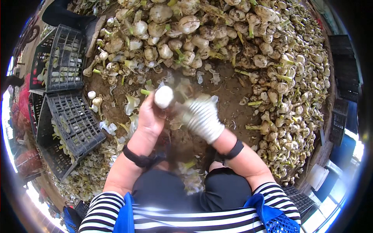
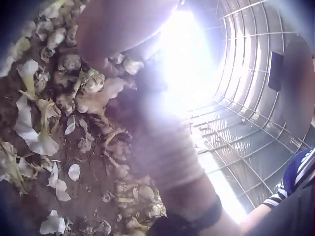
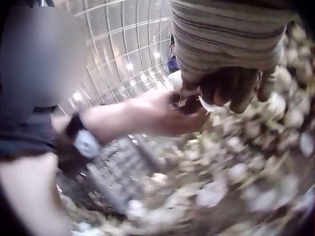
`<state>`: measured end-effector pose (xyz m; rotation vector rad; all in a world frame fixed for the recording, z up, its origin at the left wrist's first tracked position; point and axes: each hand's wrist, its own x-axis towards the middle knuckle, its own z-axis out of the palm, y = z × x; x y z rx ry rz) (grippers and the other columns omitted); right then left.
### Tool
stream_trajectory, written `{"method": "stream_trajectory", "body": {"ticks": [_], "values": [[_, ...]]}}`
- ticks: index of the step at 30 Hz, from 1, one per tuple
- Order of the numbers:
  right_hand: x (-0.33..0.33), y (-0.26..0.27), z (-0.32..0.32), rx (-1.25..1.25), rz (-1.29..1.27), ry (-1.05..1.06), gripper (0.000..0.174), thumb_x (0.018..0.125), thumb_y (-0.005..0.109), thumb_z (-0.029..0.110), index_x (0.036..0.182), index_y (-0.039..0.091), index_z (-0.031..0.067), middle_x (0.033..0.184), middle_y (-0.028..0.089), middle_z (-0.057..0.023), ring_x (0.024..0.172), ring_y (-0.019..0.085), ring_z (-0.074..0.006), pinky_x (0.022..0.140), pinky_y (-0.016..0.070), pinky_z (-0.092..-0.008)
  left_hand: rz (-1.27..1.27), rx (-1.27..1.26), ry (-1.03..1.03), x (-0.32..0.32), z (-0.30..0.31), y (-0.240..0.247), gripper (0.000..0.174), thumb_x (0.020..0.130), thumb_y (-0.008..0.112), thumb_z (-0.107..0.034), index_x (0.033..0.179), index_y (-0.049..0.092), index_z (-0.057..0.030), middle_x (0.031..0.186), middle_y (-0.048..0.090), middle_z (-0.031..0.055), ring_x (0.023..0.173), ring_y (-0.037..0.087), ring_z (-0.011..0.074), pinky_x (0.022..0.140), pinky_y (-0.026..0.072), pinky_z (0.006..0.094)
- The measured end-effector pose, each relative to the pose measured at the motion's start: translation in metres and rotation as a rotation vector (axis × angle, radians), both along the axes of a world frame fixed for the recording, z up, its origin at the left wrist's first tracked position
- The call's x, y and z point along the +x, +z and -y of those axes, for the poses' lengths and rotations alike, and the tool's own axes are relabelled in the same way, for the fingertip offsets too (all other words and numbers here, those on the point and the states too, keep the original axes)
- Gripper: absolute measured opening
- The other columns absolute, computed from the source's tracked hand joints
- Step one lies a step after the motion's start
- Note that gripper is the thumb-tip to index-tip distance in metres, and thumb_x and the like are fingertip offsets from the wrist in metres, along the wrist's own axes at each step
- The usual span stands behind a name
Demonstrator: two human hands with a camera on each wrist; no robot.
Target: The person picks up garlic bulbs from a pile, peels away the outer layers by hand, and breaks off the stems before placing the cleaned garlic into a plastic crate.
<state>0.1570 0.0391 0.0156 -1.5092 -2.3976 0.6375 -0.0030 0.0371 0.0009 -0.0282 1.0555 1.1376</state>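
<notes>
A smooth white garlic bulb (image 1: 164, 97) with a short green stem (image 1: 145, 92) is gripped in the bare left hand (image 1: 151, 118), above the soil. Close to its right is the right hand (image 1: 203, 119) in a white striped glove, blurred by motion. In the right wrist view the glove (image 3: 226, 39) leaves the darkened fingertips (image 3: 241, 93) uncovered and bent down; a thin pale sliver (image 3: 209, 104) shows beside them, but whether they hold it is unclear. The left wrist view shows the left hand (image 2: 118, 29) close up and the blurred glove (image 2: 167, 152).
Unpeeled garlic (image 1: 268, 77) is heaped ahead and along the right. Black crates (image 1: 66, 58) holding pale stemmed garlic stand at the left, one more (image 1: 75, 124) tilted nearer. Loose skins (image 1: 132, 105) litter the soil. Another person's shoe (image 1: 94, 37) is at the upper left.
</notes>
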Motion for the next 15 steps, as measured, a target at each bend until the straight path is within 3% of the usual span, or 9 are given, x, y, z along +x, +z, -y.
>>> {"method": "stream_trajectory", "body": {"ticks": [1,3,4,5,6,8,10,12,15], "values": [[0.011,-0.021,-0.014,-0.169,-0.464,-0.365,0.023,0.078,0.060,0.031,0.073,0.063,0.0086,0.065,0.059,-0.0147,0.063,0.058,-0.0317,0.059,0.0463,-0.0424,0.053,-0.025,0.075,-0.002,-0.003,0.000,0.025,0.094,0.043,-0.028,0.101,0.055,-0.0066,0.098,0.061,0.0104,0.091,0.060,0.0229,0.080,0.0505,0.0400],[0.025,-0.052,-0.058,-0.010,-0.057,-0.543,0.033,0.078,0.058,0.024,0.104,0.055,0.0041,0.088,0.061,-0.0216,0.081,0.060,-0.0362,0.074,0.0472,-0.0441,0.126,-0.063,0.162,-0.005,-0.007,-0.006,0.030,0.094,0.042,-0.030,0.103,0.054,-0.0050,0.097,0.062,0.0108,0.094,0.059,0.0291,0.080,0.0501,0.0396],[0.028,-0.064,-0.082,-0.183,0.010,-0.603,0.041,0.076,0.060,0.027,0.108,0.050,0.0012,0.097,0.060,-0.0231,0.091,0.059,-0.0365,0.081,0.0462,-0.0433,0.122,-0.058,0.161,-0.005,-0.008,-0.013,0.030,0.094,0.042,-0.030,0.103,0.054,-0.0050,0.097,0.062,0.0108,0.094,0.059,0.0291,0.080,0.0501,0.0396],[0.031,-0.073,-0.103,-0.367,-0.111,-0.629,0.052,0.075,0.061,0.031,0.114,0.048,0.0000,0.105,0.058,-0.0265,0.098,0.058,-0.0368,0.085,0.0462,-0.0406,0.142,-0.092,0.099,-0.006,-0.007,-0.022,0.031,0.092,0.043,-0.033,0.102,0.055,-0.0058,0.096,0.062,0.0102,0.090,0.060,0.0285,0.075,0.0507,0.0389],[0.029,-0.085,-0.119,-0.368,-0.120,-0.630,0.052,0.075,0.061,0.031,0.114,0.048,0.0000,0.105,0.058,-0.0265,0.098,0.058,-0.0368,0.085,0.0462,-0.0406,0.161,-0.128,0.037,-0.006,-0.007,-0.026,0.032,0.091,0.045,-0.035,0.101,0.055,-0.0065,0.094,0.063,0.0095,0.086,0.061,0.0280,0.070,0.0512,0.0382],[0.021,-0.107,-0.138,-0.574,-0.161,-0.941,0.067,0.073,0.062,0.037,0.126,0.041,0.0015,0.110,0.057,-0.0259,0.102,0.057,-0.0376,0.087,0.0458,-0.0389,0.062,-0.136,0.029,0.004,-0.008,-0.022,0.031,0.088,0.049,-0.036,0.099,0.057,-0.0079,0.088,0.063,0.0066,0.079,0.061,0.0242,0.059,0.0480,0.0326],[0.024,-0.112,-0.140,-0.564,-0.200,-0.975,0.077,0.073,0.062,0.040,0.134,0.033,0.0040,0.113,0.057,-0.0247,0.103,0.056,-0.0383,0.088,0.0454,-0.0384,0.063,-0.041,-0.064,0.002,-0.005,-0.026,0.028,0.088,0.052,-0.033,0.096,0.059,-0.0072,0.087,0.063,0.0061,0.078,0.061,0.0218,0.058,0.0478,0.0323],[0.027,-0.105,-0.137,-0.638,-0.110,-0.715,0.082,0.072,0.063,0.039,0.137,0.028,0.0055,0.115,0.057,-0.0231,0.105,0.055,-0.0370,0.088,0.0454,-0.0384,0.011,-0.060,-0.080,0.004,-0.006,-0.030,0.025,0.087,0.054,-0.031,0.095,0.059,-0.0077,0.087,0.063,0.0058,0.078,0.061,0.0206,0.058,0.0478,0.0320],[0.028,-0.113,-0.134,-0.484,-0.051,-0.648,0.071,0.070,0.064,0.038,0.129,0.042,0.0068,0.110,0.059,-0.0234,0.103,0.057,-0.0350,0.088,0.0461,-0.0381,-0.072,-0.091,-0.100,0.015,-0.005,-0.025,0.021,0.086,0.057,-0.029,0.092,0.060,-0.0086,0.085,0.063,0.0053,0.077,0.061,0.0186,0.058,0.0480,0.0311]]}}
